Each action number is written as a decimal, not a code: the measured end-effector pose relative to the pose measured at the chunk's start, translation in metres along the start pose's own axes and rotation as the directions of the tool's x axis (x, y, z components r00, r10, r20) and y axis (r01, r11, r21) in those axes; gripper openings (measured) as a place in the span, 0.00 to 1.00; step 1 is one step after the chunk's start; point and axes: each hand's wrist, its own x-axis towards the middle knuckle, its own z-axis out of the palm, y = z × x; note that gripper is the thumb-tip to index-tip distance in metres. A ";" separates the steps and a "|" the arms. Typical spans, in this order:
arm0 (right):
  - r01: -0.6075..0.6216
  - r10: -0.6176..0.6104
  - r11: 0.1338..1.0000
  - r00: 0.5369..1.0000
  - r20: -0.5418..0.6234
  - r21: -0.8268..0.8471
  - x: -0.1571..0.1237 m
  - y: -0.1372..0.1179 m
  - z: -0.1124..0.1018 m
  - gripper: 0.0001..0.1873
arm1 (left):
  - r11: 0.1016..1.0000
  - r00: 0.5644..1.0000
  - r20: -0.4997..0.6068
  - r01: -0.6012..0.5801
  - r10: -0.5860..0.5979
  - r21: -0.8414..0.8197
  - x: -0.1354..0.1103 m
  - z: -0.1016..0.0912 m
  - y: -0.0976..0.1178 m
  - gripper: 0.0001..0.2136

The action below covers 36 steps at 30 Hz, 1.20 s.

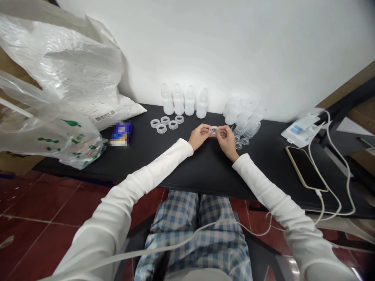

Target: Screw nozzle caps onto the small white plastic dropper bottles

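Observation:
A translucent bottle collar ring (214, 129) is pinched between both my hands above the black table. My left hand (200, 136) grips its left side with thumb and fingers. On the other side, my right hand (227, 142) is closed on the same ring. Whether a nipple sits inside the ring is too small to tell. Several clear loose pieces that look like bottle nipples (238, 145) lie beside my right hand. Several similar collar rings (161, 128) rest on the table to the left. Behind stand several capped white baby bottles (202, 103).
Uncapped bottles or bottle parts (244, 117) cluster at the back right. Large plastic bags (73, 70) and a blue packet (121, 134) occupy the left. To the right are a phone (306, 168) with a white cable (348, 171) and a white plastic case (301, 130). A wall (234, 47) closes the back.

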 end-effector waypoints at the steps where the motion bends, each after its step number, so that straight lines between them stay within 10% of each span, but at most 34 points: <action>1: 0.001 -0.001 1.000 1.000 0.004 0.001 0.000 0.000 0.000 0.26 | 1.000 1.000 -0.003 -0.001 0.001 -0.002 0.000 0.000 0.000 0.11; 36: 0.005 -0.005 1.000 1.000 0.003 0.003 -0.002 -0.005 0.004 0.27 | 0.996 0.995 -0.061 -0.072 0.074 0.043 -0.003 0.003 0.005 0.13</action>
